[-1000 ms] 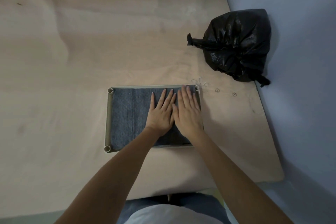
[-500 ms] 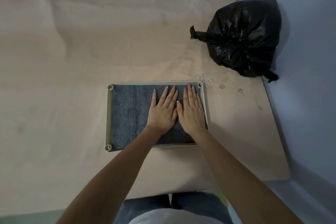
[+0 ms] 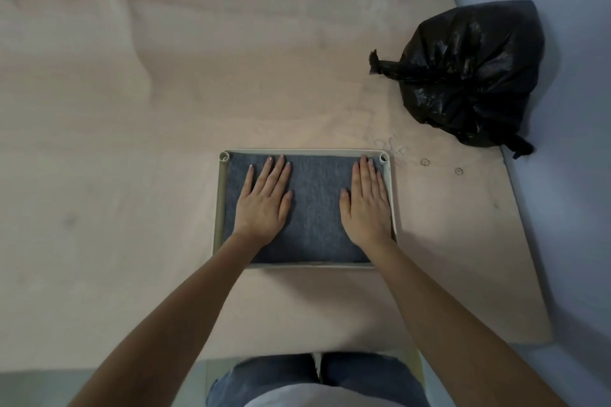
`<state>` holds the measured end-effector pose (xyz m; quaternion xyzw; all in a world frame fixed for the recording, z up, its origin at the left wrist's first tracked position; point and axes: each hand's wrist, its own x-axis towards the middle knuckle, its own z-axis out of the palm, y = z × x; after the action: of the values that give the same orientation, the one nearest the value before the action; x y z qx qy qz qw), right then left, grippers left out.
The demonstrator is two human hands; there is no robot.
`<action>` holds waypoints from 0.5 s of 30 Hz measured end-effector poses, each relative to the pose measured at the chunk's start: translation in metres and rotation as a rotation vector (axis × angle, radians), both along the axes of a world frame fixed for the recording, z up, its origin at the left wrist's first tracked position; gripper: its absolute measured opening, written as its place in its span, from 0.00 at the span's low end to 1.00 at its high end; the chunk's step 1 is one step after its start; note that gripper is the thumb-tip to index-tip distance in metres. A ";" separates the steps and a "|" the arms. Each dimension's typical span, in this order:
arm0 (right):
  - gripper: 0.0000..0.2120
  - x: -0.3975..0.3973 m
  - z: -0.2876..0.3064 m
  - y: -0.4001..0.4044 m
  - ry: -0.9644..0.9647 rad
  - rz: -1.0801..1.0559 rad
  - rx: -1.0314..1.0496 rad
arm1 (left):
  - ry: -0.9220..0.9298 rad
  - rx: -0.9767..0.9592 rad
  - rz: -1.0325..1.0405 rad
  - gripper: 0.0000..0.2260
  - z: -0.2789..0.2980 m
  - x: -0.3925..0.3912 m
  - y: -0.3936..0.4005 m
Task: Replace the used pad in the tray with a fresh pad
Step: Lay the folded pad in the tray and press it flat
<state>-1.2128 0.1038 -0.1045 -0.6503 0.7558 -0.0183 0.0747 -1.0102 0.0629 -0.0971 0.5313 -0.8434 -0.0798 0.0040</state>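
Pad (image 3: 314,218), grey and felt-like, lies flat inside a pale rectangular tray (image 3: 219,208) just below the middle of the frame, filling it nearly edge to edge. Both hands rest on it palm down with fingers straight and spread flat, gripping nothing: the left hand (image 3: 264,201) over the pad's left part, the right hand (image 3: 365,205) along its right edge, close against the tray's right wall. A strip of bare pad shows between them.

The tray sits on a broad counter (image 3: 165,109) of pale, pinkish plywood with faint grain and a few dull marks; its far edge at the top of the frame looks chipped. Just beyond the tray's upper right corner lie a few thin loops like rubber bands (image 3: 395,147) and two small ring-shaped bits (image 3: 425,162). Farther to the upper right a tied black plastic bag (image 3: 469,76) rests at the counter's edge against a light blue wall (image 3: 568,175). At the bottom of the frame, the person's jeans (image 3: 281,377) show below the counter's near edge.
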 end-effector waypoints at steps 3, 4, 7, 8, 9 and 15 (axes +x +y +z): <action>0.28 -0.001 -0.001 0.000 0.003 0.011 0.005 | 0.037 -0.006 0.011 0.26 0.002 0.001 0.000; 0.28 -0.001 0.000 0.000 -0.001 0.014 0.006 | 0.046 -0.015 0.033 0.26 0.002 0.000 0.001; 0.28 0.000 0.005 0.000 0.004 0.013 -0.003 | 0.056 -0.015 0.204 0.29 0.001 0.002 0.004; 0.27 0.002 0.008 0.000 0.011 0.028 -0.017 | 0.058 -0.007 0.256 0.30 0.000 0.001 0.005; 0.27 0.006 0.010 -0.001 0.012 0.064 -0.033 | 0.058 -0.002 0.284 0.30 -0.002 0.001 0.006; 0.27 0.049 0.010 -0.013 -0.078 0.246 -0.009 | 0.078 -0.022 0.301 0.31 -0.008 0.002 0.005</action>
<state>-1.1639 0.0912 -0.0944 -0.7371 0.6668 -0.0378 0.1028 -1.0086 0.0681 -0.1048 0.6481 -0.7543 -0.0898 0.0543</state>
